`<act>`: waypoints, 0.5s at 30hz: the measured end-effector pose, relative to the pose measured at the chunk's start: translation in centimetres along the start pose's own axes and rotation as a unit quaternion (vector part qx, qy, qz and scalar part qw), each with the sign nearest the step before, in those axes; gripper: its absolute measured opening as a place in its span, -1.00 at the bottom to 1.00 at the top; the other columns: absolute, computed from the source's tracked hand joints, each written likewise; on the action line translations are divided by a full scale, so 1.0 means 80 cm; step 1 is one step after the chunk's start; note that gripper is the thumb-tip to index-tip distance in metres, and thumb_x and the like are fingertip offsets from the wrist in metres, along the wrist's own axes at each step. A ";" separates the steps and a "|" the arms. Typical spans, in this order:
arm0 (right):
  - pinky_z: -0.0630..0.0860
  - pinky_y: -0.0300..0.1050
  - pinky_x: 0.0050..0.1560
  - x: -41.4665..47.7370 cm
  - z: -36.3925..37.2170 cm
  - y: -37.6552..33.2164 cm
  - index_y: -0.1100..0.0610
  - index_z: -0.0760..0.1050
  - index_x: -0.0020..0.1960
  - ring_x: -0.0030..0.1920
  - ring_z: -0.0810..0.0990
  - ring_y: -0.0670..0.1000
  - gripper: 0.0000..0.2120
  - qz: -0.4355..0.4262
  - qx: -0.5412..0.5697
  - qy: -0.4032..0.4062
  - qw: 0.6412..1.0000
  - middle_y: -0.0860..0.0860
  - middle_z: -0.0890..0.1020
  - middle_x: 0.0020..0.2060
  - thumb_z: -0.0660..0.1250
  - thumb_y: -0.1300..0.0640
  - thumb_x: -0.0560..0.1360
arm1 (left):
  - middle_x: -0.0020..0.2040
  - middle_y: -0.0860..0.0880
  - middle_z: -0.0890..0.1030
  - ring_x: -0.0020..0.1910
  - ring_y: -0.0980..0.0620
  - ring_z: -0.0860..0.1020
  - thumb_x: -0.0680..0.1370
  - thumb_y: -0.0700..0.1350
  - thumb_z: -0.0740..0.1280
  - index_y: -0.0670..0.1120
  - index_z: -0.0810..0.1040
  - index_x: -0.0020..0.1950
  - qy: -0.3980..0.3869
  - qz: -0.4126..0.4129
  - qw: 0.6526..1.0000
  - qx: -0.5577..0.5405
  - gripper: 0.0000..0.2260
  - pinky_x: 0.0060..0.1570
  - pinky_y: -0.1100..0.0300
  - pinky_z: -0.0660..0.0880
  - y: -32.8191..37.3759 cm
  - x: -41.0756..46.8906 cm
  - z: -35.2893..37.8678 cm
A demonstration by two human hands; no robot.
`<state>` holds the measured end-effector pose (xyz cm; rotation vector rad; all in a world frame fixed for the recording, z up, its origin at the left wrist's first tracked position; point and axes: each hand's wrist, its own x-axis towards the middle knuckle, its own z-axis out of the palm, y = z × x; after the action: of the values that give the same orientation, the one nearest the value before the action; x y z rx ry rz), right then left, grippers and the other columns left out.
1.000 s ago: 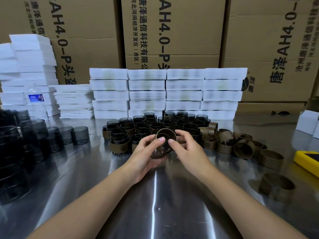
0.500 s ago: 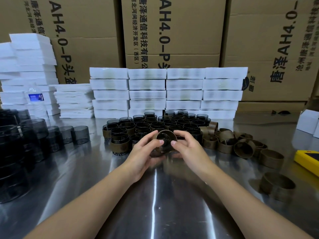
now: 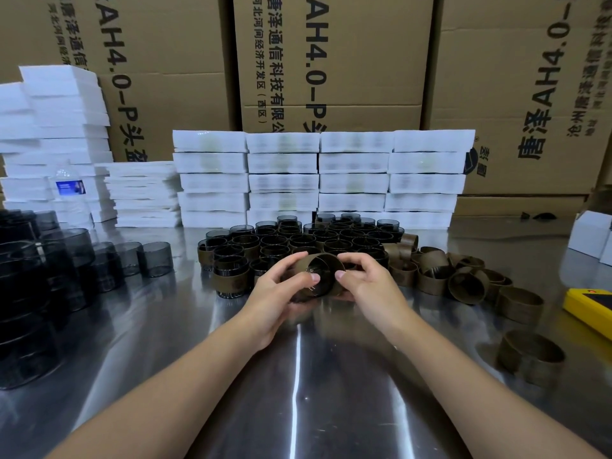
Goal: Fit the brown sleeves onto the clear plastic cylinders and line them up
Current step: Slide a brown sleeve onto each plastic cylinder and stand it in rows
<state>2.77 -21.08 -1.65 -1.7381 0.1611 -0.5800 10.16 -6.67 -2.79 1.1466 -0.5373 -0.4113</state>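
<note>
Holding one brown sleeve [image 3: 328, 260] between them, the left hand [image 3: 275, 296] and the right hand [image 3: 374, 293] meet just above the steel table [image 3: 298, 392], near its middle. Each hand has its fingers curled round the sleeve's wall, and the two thumb tips sit close together at the near rim. The sleeve is tipped on its side with its open mouth toward the camera. A clear plastic cylinder [image 3: 314, 276] shows inside it, though I cannot tell how deep it sits.

Just behind the hands stands a packed cluster of sleeved cylinders [image 3: 284, 241], upright and touching one another in rows. To the right of the cluster lies a loose heap of empty sleeves [image 3: 463, 283], some upright and some tipped over, and a lone sleeve [image 3: 530, 356] sits apart nearer the right edge.

Bare smoky cylinders [image 3: 155, 260] stand on the left, with taller stacks [image 3: 23, 293] of them at the far left. White foam trays [image 3: 318, 180] are piled along the back in front of printed cardboard cartons [image 3: 331, 61]. A water bottle [image 3: 71, 193] stands by the left piles, and a yellow device [image 3: 589, 306] lies at the right edge
</note>
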 end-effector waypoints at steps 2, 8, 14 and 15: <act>0.57 0.11 0.10 0.000 0.000 0.000 -0.02 0.47 0.01 -0.03 0.66 0.12 -0.82 0.002 0.016 0.000 1.000 0.07 0.69 -0.07 0.29 0.25 0.53 | 0.19 -0.21 0.60 0.08 -0.10 0.63 0.47 -0.30 0.39 -0.02 0.63 0.16 0.001 0.003 1.000 0.000 -0.69 -0.13 0.04 0.61 0.001 0.000 0.000; 0.59 0.02 0.07 0.000 -0.003 0.000 0.05 0.46 0.07 -0.05 0.67 0.06 -0.78 0.016 0.082 -0.005 0.997 0.05 0.69 -0.06 0.39 0.23 0.48 | 0.20 -0.22 0.61 0.15 -0.21 0.59 0.46 -0.21 0.39 -0.10 0.59 0.22 -0.016 -0.007 1.000 -0.003 -0.68 0.15 -0.21 0.53 0.002 0.001 -0.001; 0.53 -0.18 -0.18 -0.003 -0.002 -0.005 0.05 0.55 0.12 -0.04 0.63 -0.05 -0.63 0.059 0.075 -0.034 0.995 0.01 0.67 -0.01 0.35 -0.17 0.44 | 0.17 -0.26 0.61 0.14 -0.21 0.59 0.36 -0.05 0.37 -0.24 0.52 0.24 -0.059 -0.073 0.991 -0.099 -0.52 0.10 -0.10 0.57 0.004 -0.001 0.001; 0.50 -0.17 -0.18 -0.004 0.000 -0.005 0.05 0.56 0.11 -0.07 0.62 -0.03 -0.58 0.077 0.074 -0.049 0.993 0.04 0.67 0.01 0.32 -0.23 0.43 | 0.18 -0.27 0.60 0.14 -0.22 0.58 0.36 -0.05 0.37 -0.24 0.52 0.23 -0.061 -0.080 0.989 -0.105 -0.52 0.08 -0.09 0.59 0.004 -0.001 0.002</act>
<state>2.46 -20.85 -1.37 -1.5911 0.1763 -0.3830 10.01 -6.60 -2.44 0.9670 -0.4976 -0.6643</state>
